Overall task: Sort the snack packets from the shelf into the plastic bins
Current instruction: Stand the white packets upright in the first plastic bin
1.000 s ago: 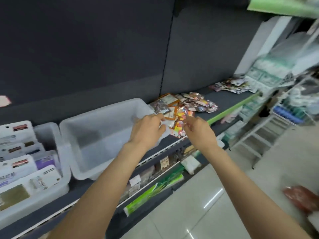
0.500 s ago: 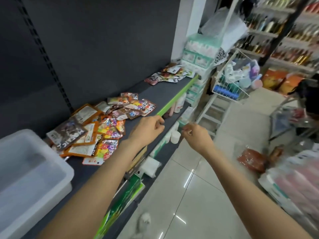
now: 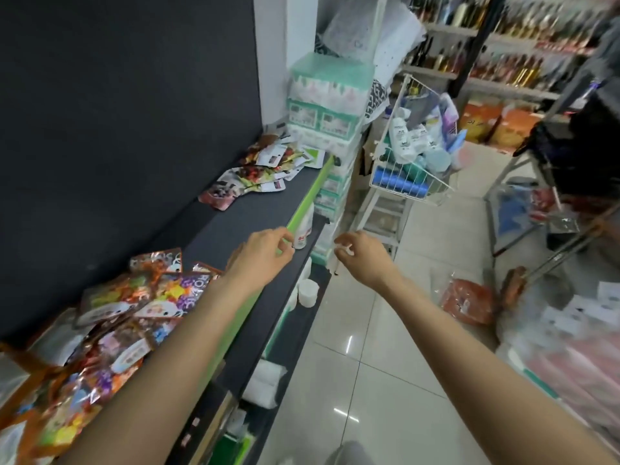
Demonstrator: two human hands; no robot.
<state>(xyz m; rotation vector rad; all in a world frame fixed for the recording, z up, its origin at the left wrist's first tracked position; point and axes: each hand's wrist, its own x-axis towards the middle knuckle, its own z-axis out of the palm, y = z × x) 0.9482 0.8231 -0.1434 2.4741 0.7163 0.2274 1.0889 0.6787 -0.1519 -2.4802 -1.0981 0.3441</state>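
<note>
We see a dark charcoal shelf [image 3: 255,209] with a bright lime-green front edge strip [image 3: 303,203], backed by a plain black panel [image 3: 134,112]. On it, the near heap of snack packets [image 3: 127,313] is shiny foil in orange, purple, yellow and white, busy with cartoon-like print. The far snack packets [image 3: 265,169] are white with brown and red patches. Beyond them, we see stacked boxes [image 3: 322,109] in mint green and white. A white wire basket [image 3: 412,156] carries white, blue and lilac bottles. The floor tiles [image 3: 369,347] are glossy pale cream.
</note>
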